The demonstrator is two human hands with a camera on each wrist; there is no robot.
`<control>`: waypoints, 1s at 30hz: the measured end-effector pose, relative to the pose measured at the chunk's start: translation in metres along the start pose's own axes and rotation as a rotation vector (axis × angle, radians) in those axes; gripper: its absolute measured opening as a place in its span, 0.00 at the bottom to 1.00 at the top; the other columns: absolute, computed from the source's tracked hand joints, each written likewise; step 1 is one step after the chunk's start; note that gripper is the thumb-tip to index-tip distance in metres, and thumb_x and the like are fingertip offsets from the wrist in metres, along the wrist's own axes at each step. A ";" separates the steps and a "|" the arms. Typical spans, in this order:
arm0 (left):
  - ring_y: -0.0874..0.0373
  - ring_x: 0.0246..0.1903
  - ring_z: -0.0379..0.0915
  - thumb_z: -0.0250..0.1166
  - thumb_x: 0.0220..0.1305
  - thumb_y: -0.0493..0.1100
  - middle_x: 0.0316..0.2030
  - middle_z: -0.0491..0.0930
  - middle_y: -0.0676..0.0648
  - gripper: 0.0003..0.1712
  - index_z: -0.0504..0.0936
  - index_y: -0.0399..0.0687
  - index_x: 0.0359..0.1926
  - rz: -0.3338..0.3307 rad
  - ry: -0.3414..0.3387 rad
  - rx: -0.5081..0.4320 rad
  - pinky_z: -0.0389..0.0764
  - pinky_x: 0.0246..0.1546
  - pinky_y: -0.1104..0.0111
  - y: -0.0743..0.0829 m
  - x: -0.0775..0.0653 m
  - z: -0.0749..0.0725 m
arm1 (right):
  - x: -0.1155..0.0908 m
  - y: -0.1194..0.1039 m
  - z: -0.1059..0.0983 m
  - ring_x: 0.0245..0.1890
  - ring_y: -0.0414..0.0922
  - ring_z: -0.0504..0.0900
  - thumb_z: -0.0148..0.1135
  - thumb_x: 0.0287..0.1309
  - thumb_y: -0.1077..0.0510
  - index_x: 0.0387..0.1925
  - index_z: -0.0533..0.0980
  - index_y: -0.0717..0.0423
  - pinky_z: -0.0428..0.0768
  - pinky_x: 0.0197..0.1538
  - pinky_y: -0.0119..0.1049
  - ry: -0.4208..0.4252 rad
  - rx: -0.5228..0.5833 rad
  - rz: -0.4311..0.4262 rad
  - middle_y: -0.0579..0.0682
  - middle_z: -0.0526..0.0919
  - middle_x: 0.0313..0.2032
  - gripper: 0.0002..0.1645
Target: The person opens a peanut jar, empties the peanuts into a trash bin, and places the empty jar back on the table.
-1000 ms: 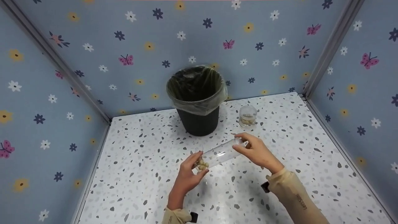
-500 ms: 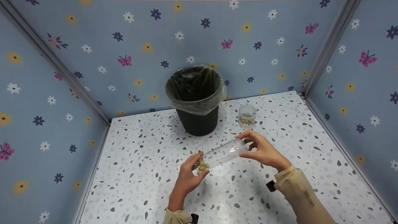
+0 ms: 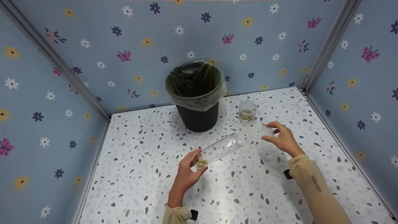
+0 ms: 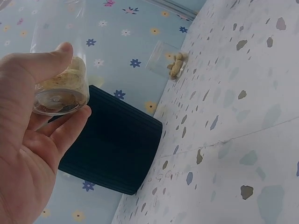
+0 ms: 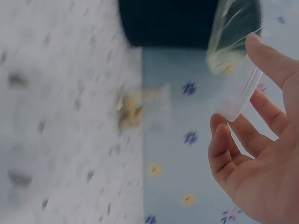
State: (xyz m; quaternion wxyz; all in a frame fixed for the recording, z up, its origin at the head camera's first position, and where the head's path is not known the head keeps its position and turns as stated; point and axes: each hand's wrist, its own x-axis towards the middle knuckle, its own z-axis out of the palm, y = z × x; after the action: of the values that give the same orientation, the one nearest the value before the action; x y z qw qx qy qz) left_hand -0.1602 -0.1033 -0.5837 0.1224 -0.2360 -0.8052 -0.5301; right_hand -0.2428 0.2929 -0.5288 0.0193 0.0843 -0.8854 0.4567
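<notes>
Tilted above the table, a tall clear plastic jar [image 3: 221, 148] is gripped near its base by my left hand [image 3: 188, 172]. Pale tan nut-like pieces [image 3: 201, 162] lie at its lower end, and its mouth points up and to the right, uncovered. In the left wrist view my thumb and fingers wrap the jar's bottom [image 4: 60, 100]. A short way right of the mouth, my right hand [image 3: 284, 139] holds a translucent lid [image 3: 267, 131] between thumb and fingers. The right wrist view has this lid [image 5: 241, 88] edge-on, near the jar's rim.
A black bin [image 3: 199, 119] with a clear liner stands at the back, beyond the jar. To its right is a small clear cup [image 3: 247, 108] with peanut-like pieces in its bottom. Flower-patterned walls [image 3: 140, 62] enclose the speckled table [image 3: 140, 161] at the back and sides.
My right hand has pulled the lid off the jar's mouth and moved right and away with it. The left hand keeps the jar tilted in nearly the same place.
</notes>
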 end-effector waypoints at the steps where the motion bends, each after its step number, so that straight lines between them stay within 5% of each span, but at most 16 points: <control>1: 0.49 0.56 0.73 0.72 0.59 0.43 0.58 0.73 0.46 0.37 0.69 0.45 0.68 -0.008 0.002 0.004 0.78 0.52 0.65 0.000 0.000 0.000 | 0.003 0.009 -0.003 0.49 0.57 0.73 0.73 0.54 0.49 0.58 0.72 0.58 0.75 0.47 0.50 0.008 -0.024 0.021 0.60 0.73 0.57 0.33; 7: 0.46 0.53 0.74 0.75 0.53 0.34 0.56 0.74 0.42 0.38 0.71 0.38 0.65 -0.022 0.040 0.011 0.80 0.50 0.62 0.005 0.001 0.001 | 0.018 0.055 -0.018 0.53 0.63 0.71 0.72 0.55 0.57 0.53 0.72 0.64 0.72 0.52 0.57 0.073 -0.179 0.067 0.66 0.72 0.56 0.28; 15: 0.47 0.51 0.75 0.74 0.51 0.28 0.53 0.75 0.37 0.36 0.71 0.29 0.62 -0.002 0.032 0.015 0.80 0.49 0.59 0.037 0.000 -0.004 | 0.017 0.106 -0.022 0.51 0.65 0.72 0.72 0.55 0.55 0.46 0.72 0.63 0.72 0.50 0.59 0.118 -0.270 0.202 0.69 0.71 0.58 0.24; 20: 0.41 0.51 0.74 0.73 0.51 0.28 0.53 0.75 0.36 0.36 0.71 0.28 0.61 0.001 0.026 0.002 0.80 0.49 0.60 0.038 0.000 -0.004 | 0.016 0.120 -0.019 0.47 0.62 0.74 0.72 0.54 0.54 0.46 0.73 0.63 0.72 0.49 0.58 0.136 -0.305 0.261 0.67 0.75 0.49 0.24; 30: 0.45 0.51 0.75 0.73 0.51 0.27 0.53 0.75 0.37 0.36 0.71 0.30 0.62 -0.009 0.030 -0.002 0.80 0.49 0.58 0.036 -0.004 -0.006 | 0.014 0.131 -0.010 0.50 0.63 0.74 0.74 0.51 0.53 0.47 0.74 0.64 0.71 0.54 0.59 0.139 -0.300 0.315 0.67 0.75 0.51 0.27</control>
State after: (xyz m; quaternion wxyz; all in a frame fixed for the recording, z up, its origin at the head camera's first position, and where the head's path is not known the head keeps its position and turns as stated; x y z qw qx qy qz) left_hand -0.1385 -0.0980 -0.5542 0.1317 -0.2248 -0.8037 -0.5350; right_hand -0.2791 0.3740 -0.6269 0.0211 -0.0905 -0.9421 0.3221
